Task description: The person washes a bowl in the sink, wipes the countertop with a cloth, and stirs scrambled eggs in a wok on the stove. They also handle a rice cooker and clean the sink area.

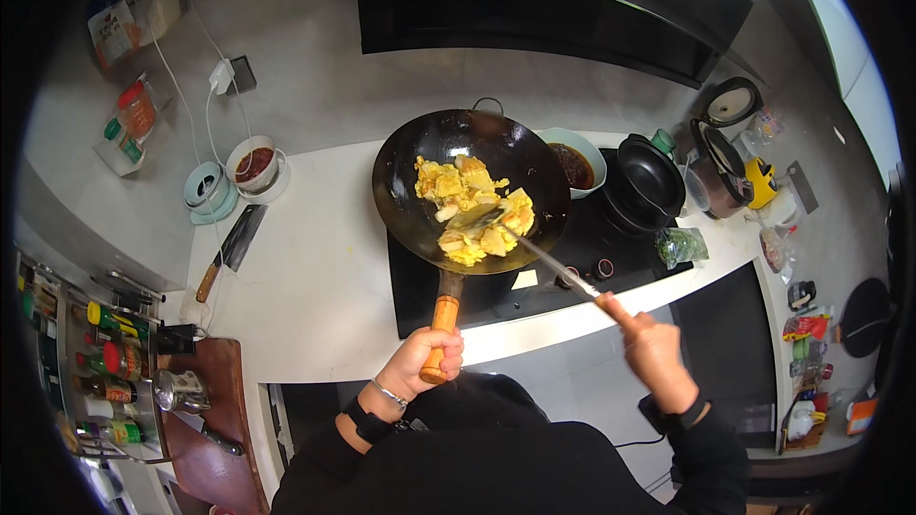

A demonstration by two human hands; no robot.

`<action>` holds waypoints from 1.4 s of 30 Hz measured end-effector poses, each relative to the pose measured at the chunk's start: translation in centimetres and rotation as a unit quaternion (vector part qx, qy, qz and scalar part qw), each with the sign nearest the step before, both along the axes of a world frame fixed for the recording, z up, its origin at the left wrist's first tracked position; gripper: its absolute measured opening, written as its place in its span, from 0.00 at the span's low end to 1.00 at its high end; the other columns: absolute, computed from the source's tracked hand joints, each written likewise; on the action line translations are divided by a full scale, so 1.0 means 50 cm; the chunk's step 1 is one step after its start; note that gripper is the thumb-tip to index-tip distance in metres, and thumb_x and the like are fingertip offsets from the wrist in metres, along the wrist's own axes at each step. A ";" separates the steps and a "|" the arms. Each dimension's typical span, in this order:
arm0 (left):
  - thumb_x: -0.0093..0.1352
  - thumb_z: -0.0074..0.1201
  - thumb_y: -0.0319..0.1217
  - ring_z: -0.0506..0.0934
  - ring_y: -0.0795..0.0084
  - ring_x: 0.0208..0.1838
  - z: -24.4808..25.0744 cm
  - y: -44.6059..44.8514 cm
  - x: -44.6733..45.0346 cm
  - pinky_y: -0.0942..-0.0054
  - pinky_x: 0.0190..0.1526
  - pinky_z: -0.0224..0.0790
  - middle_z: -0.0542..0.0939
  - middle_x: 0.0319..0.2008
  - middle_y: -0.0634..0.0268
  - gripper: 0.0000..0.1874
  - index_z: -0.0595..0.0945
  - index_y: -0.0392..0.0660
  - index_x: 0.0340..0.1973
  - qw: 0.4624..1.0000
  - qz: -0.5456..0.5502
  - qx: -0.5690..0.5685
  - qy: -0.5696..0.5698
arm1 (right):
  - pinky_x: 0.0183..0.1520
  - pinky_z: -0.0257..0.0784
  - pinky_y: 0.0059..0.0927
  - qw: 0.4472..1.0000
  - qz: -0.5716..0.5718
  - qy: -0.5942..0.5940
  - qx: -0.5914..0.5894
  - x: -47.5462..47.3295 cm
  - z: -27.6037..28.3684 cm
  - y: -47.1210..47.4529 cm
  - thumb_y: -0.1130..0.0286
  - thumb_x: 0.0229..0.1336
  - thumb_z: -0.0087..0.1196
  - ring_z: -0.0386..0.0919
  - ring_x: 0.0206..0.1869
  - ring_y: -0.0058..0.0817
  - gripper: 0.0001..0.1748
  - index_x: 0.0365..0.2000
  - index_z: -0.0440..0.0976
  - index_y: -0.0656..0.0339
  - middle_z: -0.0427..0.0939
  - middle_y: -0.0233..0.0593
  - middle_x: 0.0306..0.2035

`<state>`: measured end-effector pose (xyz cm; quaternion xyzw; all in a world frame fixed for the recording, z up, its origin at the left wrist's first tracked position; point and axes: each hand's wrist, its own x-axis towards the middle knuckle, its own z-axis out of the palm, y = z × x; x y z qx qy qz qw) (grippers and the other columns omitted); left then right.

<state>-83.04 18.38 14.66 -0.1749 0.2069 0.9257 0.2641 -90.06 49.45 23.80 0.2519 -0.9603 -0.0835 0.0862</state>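
Note:
My left hand (422,361) grips the wooden handle (445,315) of a dark wok (408,222) over the black cooktop (422,300). Inside the wok lie yellow scrambled egg pieces (458,182), with paler chunks among them. My right hand (653,350) is closed around the handle end of a long metal spatula (551,261). Its blade rests among the egg at the wok's middle, partly covered with food. A small loop handle stands at the wok's far rim.
Right of the wok are a bowl of dark sauce (572,164), a black pot (647,182) and a bag of greens (681,247). A cleaver (232,250) and a cup of red sauce (255,161) sit left. A range hood (537,14) hangs above; a spice rack (107,372) stands far left.

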 end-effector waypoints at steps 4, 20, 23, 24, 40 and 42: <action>0.62 0.45 0.24 0.66 0.79 0.16 -0.001 -0.007 0.002 0.78 0.19 0.61 0.67 0.19 0.69 0.06 0.66 0.43 0.34 1.000 -0.005 0.007 0.000 | 0.18 0.67 0.32 1.000 0.016 0.008 -0.021 -0.002 0.161 0.040 0.79 0.42 0.53 0.71 0.16 0.32 0.34 0.52 0.68 0.37 0.69 0.35 0.15; 0.61 0.45 0.23 0.65 0.79 0.16 -0.003 -0.002 0.002 0.78 0.19 0.59 0.67 0.19 0.69 0.07 0.66 0.45 0.34 1.000 -0.016 -0.008 -0.006 | 0.21 0.69 0.38 0.990 0.027 -0.119 -0.075 0.012 -0.068 -0.087 0.78 0.44 0.48 0.73 0.18 0.39 0.38 0.58 0.59 0.39 0.72 0.41 0.16; 0.62 0.46 0.24 0.66 0.77 0.17 -0.007 -0.004 0.001 0.76 0.20 0.61 0.67 0.19 0.68 0.06 0.67 0.44 0.33 1.000 -0.015 0.001 0.001 | 0.22 0.69 0.38 0.995 -0.011 -0.094 -0.026 0.012 0.000 -0.018 0.76 0.44 0.50 0.74 0.19 0.37 0.36 0.55 0.63 0.33 0.73 0.38 0.17; 0.62 0.46 0.24 0.67 0.76 0.17 -0.009 -0.005 0.001 0.76 0.21 0.62 0.67 0.18 0.68 0.05 0.67 0.43 0.32 1.000 -0.012 0.010 0.003 | 0.23 0.69 0.38 0.995 -0.002 -0.087 -0.057 0.008 0.028 0.002 0.76 0.43 0.52 0.74 0.20 0.38 0.35 0.54 0.64 0.34 0.74 0.39 0.18; 0.62 0.45 0.24 0.66 0.77 0.17 -0.004 -0.011 -0.002 0.76 0.21 0.62 0.67 0.19 0.68 0.06 0.66 0.42 0.34 1.000 -0.015 0.015 -0.003 | 0.16 0.65 0.35 0.997 0.044 -0.041 -0.040 0.017 -0.065 -0.033 0.81 0.43 0.46 0.70 0.13 0.34 0.39 0.59 0.59 0.39 0.70 0.39 0.15; 0.62 0.45 0.24 0.65 0.79 0.16 0.000 -0.009 -0.002 0.78 0.20 0.60 0.67 0.18 0.69 0.06 0.66 0.44 0.34 1.000 -0.014 0.006 -0.009 | 0.15 0.65 0.34 1.000 0.017 -0.010 0.006 0.012 -0.035 0.010 0.79 0.43 0.47 0.69 0.12 0.32 0.39 0.59 0.59 0.39 0.68 0.37 0.14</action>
